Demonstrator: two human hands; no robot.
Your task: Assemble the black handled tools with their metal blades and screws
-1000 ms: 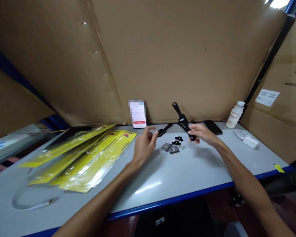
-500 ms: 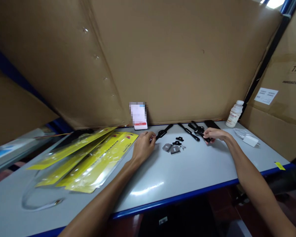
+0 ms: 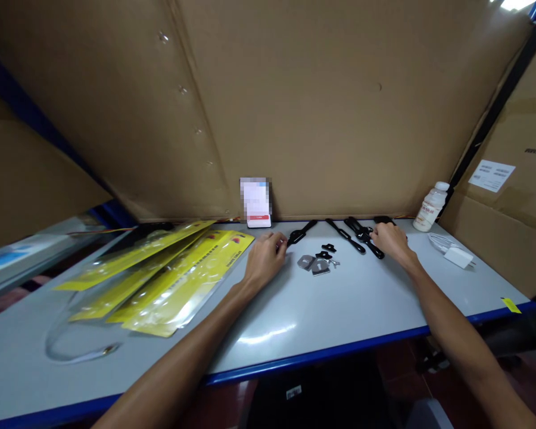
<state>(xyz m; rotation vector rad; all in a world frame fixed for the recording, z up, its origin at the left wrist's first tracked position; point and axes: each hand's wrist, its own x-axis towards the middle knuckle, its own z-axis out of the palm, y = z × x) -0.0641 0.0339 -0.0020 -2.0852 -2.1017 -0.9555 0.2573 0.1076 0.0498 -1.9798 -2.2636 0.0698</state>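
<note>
On the left, the fingers of my left hand [image 3: 267, 256] are closed round the near handle of a black spokeshave body [image 3: 298, 235], which lies slanted on the table. My right hand [image 3: 389, 239] is curled, its fingertips against the middle of another black spokeshave [image 3: 362, 234] that has parts fitted at its centre; the exact grip is partly hidden. Between the hands lies a third black spokeshave body [image 3: 346, 236]. Nearer me are two small black caps [image 3: 326, 251], flat grey blades [image 3: 316, 264] and small silver screws [image 3: 335, 263].
Yellow blister packs [image 3: 183, 280] spread over the left of the table [image 3: 321, 310], near a pale cable [image 3: 67, 359]. A phone [image 3: 257, 205] leans on the cardboard wall [image 3: 295, 107]. At the right stand a bottle [image 3: 430, 208] and a white charger [image 3: 458, 257].
My right hand has shifted from the near handle of the right spokeshave up to its middle. My left hand keeps its hold. The view has tilted slightly.
</note>
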